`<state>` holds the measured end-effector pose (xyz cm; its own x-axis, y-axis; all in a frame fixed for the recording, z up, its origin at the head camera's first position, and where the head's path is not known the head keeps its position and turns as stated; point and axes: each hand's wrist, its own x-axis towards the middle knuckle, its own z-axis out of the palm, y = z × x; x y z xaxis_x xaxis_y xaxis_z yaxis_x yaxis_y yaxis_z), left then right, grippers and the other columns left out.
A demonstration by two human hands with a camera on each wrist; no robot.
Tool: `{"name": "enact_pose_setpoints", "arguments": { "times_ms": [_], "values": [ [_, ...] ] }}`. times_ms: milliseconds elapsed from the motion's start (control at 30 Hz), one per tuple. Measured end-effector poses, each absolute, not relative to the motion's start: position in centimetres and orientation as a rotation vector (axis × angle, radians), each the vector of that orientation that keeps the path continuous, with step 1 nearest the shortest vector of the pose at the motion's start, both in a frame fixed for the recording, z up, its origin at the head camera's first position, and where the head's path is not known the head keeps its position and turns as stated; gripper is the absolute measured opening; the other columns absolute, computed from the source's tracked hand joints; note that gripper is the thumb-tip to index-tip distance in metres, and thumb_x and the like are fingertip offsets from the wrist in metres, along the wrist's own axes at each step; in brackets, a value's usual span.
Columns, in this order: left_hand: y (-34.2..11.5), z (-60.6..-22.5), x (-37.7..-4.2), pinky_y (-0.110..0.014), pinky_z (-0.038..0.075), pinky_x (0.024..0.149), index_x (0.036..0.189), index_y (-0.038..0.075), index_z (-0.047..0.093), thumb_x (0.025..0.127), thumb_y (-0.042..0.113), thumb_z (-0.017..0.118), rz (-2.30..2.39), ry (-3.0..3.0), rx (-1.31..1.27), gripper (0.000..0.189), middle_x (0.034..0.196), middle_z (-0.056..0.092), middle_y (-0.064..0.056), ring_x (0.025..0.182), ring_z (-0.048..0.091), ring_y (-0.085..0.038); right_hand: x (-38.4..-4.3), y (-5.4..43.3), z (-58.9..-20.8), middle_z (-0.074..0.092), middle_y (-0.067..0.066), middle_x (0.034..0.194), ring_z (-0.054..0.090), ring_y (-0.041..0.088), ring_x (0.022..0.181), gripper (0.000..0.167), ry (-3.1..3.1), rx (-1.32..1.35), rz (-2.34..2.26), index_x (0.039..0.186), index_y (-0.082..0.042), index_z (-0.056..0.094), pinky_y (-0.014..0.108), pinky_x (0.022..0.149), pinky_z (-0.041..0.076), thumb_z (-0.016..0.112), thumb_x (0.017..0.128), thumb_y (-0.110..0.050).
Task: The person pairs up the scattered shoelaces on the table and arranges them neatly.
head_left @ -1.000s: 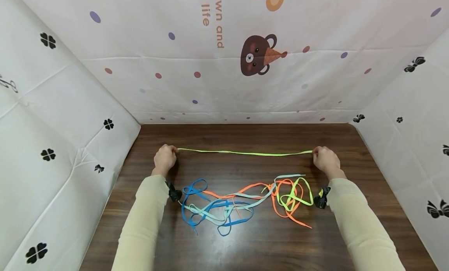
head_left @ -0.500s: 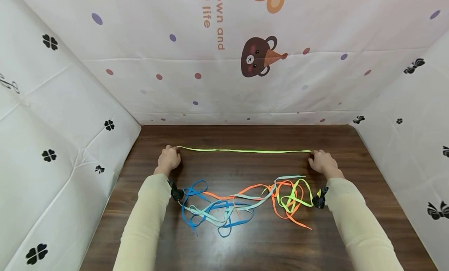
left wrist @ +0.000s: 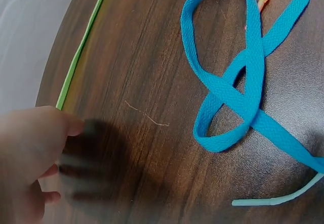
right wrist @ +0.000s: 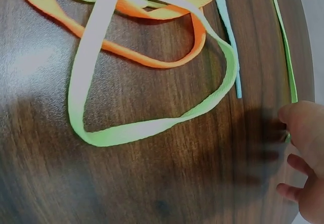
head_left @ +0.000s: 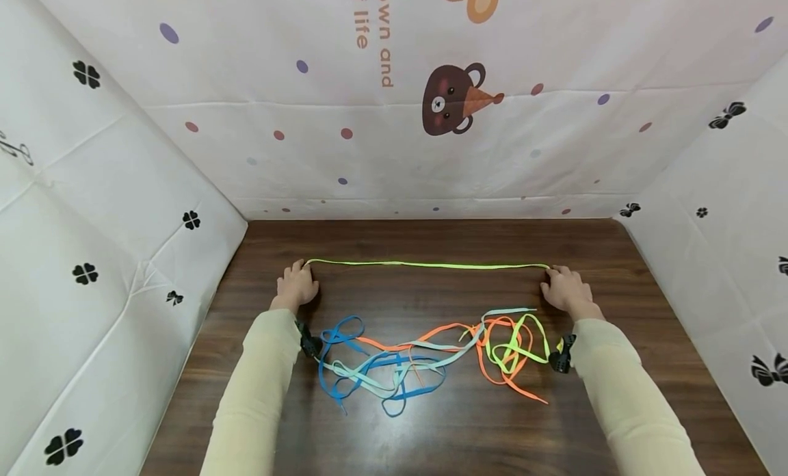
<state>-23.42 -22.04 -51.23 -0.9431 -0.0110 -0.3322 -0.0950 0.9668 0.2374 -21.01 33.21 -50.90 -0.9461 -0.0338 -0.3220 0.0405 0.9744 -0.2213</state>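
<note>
A flat yellow-green shoelace stretches nearly straight from side to side across the back of the dark wooden table. At its left end is my left hand, fingers spread and fingertips right at the lace. My right hand is at the other end, its fingers also spread; in the right wrist view the thumb overlaps the lace near its tip. Nearer me lies a loose tangle of shoelaces: blue, pale aqua, orange and a second yellow-green one.
White printed sheets form the back wall, left wall and right wall around the wooden table. Black wrist cameras sit at the left wrist and right wrist, close beside the tangle's ends.
Both hands have gone from gripping the lace ends to spread fingers. The stretched lace has come down slightly straighter, with a little more of each end showing. The tangle stays put.
</note>
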Motion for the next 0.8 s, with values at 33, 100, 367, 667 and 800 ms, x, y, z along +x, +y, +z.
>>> {"name": "enact_pose_setpoints", "arguments": {
  "times_ms": [33,100,367,667,800],
  "values": [
    [-22.1,-51.2,-23.3,-0.060,0.023,0.101,0.141,-0.004,0.028,0.095,0.023,0.044,0.367,2.776,-0.076,0.055,0.149,0.014,-0.024,0.132,0.020,-0.046,-21.0,33.2,-50.9,0.021,0.033,0.140,0.020,0.055,0.124,0.053,2.792,0.009,-0.334,0.138,0.010,0.029,0.066,0.091,0.027,0.038,0.096,-0.022],
    [-22.1,-51.2,-23.1,-0.061,0.023,0.101,0.142,-0.004,0.026,0.095,0.023,0.046,0.377,2.770,-0.064,0.058,0.150,0.011,-0.024,0.132,0.019,-0.046,-20.9,33.2,-51.0,0.019,0.032,0.141,0.019,0.054,0.124,0.052,2.798,0.012,-0.348,0.138,0.009,0.029,0.066,0.092,0.026,0.038,0.096,-0.022],
    [-22.3,-51.6,-22.1,-0.061,0.023,0.102,0.142,0.001,0.030,0.093,0.024,0.050,0.378,2.822,0.053,0.057,0.150,0.013,-0.023,0.134,0.018,-0.045,-20.0,32.8,-51.4,0.020,0.030,0.143,0.021,0.053,0.125,0.050,2.870,-0.047,-0.340,0.138,0.004,0.034,0.068,0.091,0.026,0.040,0.096,-0.022],
    [-21.7,-51.5,-20.8,-0.059,0.028,0.099,0.136,0.003,0.040,0.092,0.023,0.054,0.391,2.933,0.164,0.050,0.146,0.026,-0.023,0.130,0.028,-0.044,-18.2,32.2,-50.9,0.035,0.031,0.134,0.034,0.052,0.117,0.043,2.997,-0.201,-0.330,0.131,0.000,0.045,0.065,0.084,0.034,0.047,0.094,-0.020],
    [-21.2,-51.6,-20.4,-0.057,0.032,0.097,0.132,0.004,0.045,0.091,0.023,0.055,0.376,2.990,0.241,0.046,0.142,0.033,-0.021,0.127,0.033,-0.042,-17.5,31.9,-50.9,0.043,0.028,0.126,0.041,0.049,0.112,0.037,3.061,-0.258,-0.321,0.124,-0.001,0.052,0.063,0.082,0.036,0.050,0.092,-0.020]
  ]
}}
